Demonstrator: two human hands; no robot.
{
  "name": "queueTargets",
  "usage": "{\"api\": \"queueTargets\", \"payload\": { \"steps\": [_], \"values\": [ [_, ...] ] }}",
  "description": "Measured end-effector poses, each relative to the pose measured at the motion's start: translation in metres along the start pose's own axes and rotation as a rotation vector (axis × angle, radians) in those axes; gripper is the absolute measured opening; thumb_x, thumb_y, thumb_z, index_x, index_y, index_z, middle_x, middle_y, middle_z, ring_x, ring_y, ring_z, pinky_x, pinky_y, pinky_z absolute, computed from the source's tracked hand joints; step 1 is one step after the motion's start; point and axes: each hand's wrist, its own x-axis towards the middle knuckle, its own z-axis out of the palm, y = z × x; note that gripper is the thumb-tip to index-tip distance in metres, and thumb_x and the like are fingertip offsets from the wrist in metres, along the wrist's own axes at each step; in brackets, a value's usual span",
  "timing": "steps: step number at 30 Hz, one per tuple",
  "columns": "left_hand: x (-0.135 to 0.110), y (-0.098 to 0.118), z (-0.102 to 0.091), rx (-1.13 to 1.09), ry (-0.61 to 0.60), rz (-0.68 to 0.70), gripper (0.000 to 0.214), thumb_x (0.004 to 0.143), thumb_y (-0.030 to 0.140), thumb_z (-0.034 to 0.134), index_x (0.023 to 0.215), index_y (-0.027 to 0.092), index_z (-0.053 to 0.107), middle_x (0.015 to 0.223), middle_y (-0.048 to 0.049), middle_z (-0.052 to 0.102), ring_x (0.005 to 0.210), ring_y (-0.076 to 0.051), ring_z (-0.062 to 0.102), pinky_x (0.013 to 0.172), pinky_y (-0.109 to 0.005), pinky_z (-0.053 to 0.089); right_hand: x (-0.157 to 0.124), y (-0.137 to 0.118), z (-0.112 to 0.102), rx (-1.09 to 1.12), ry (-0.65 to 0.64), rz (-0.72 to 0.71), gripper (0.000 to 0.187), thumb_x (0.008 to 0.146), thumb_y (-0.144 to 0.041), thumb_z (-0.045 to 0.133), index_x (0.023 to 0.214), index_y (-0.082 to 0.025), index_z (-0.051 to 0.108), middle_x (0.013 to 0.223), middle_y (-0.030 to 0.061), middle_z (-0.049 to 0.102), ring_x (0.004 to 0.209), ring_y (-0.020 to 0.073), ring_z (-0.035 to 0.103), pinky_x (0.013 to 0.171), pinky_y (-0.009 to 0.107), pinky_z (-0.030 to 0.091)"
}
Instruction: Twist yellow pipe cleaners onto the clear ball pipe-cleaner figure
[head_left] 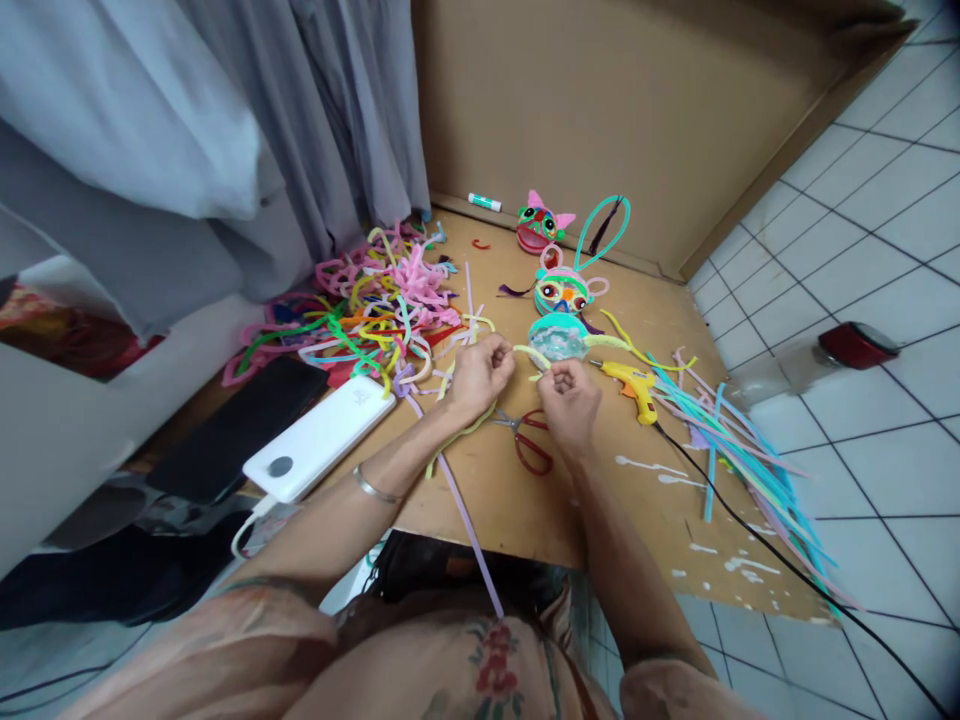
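A short pale yellow pipe cleaner (531,354) bends between my two hands over the table's middle. My left hand (484,375) pinches its left end between thumb and fingers. The other end sits in the closed fingers of my right hand (570,398). Just beyond them lies a round teal-rimmed piece (559,338) with a pale, shiny middle, and a yellow-green strip sticks out at its right. Red-handled scissors (531,440) rest on the table between my forearms. A yellow glue gun (631,388) lies to the right of my right hand.
Farther back stand two pipe-cleaner animal faces (564,292) and a glue stick (484,202). Tangled pipe cleaners (390,290) heap at left, near a white power bank (319,440) and a black phone (240,425). Straight pipe cleaners (750,470) and the glue gun's cord (739,510) cross the right edge.
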Motion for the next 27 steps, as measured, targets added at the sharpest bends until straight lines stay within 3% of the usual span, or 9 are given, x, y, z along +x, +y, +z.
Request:
{"api": "queueTargets", "payload": {
  "steps": [3,7,17,27],
  "values": [
    [-0.001,0.008,0.008,-0.473,0.07,-0.238,0.01,0.074,0.025,0.06,0.073,0.016,0.057,0.063,-0.0003,0.062,0.048,-0.009,0.053,0.049,-0.021,0.043,0.001,-0.004,0.006,0.394,-0.019,0.218,0.015,0.069,-0.032,0.055,0.073,-0.023,0.044,0.054,-0.0066,0.057,0.043,0.0094,0.05,0.043,0.021,0.038],
    [-0.002,0.014,0.016,-0.696,0.166,-0.332,0.012,0.068,0.023,0.065,0.073,0.014,0.059,0.066,-0.0001,0.065,0.047,-0.005,0.053,0.047,-0.017,0.043,0.001,-0.009,0.012,0.629,-0.006,0.3,0.02,0.064,-0.031,0.06,0.073,-0.023,0.044,0.051,-0.0089,0.057,0.039,0.0069,0.05,0.04,0.018,0.036],
    [-0.01,0.018,0.026,-0.825,0.212,-0.433,0.014,0.069,0.024,0.068,0.074,0.014,0.06,0.067,0.0008,0.065,0.05,-0.004,0.055,0.05,-0.016,0.045,-0.002,-0.007,0.014,0.582,0.104,0.255,0.018,0.066,-0.029,0.059,0.075,-0.022,0.045,0.053,-0.0081,0.06,0.04,0.0074,0.053,0.041,0.019,0.04],
    [-0.013,0.019,0.027,-0.876,0.172,-0.471,0.024,0.067,0.032,0.075,0.074,0.015,0.06,0.069,0.0005,0.065,0.053,-0.005,0.056,0.051,-0.017,0.045,-0.004,-0.004,0.015,0.51,0.118,0.224,0.015,0.067,-0.025,0.059,0.075,-0.022,0.047,0.054,-0.0073,0.062,0.042,0.0085,0.056,0.044,0.02,0.044]
  ]
}}
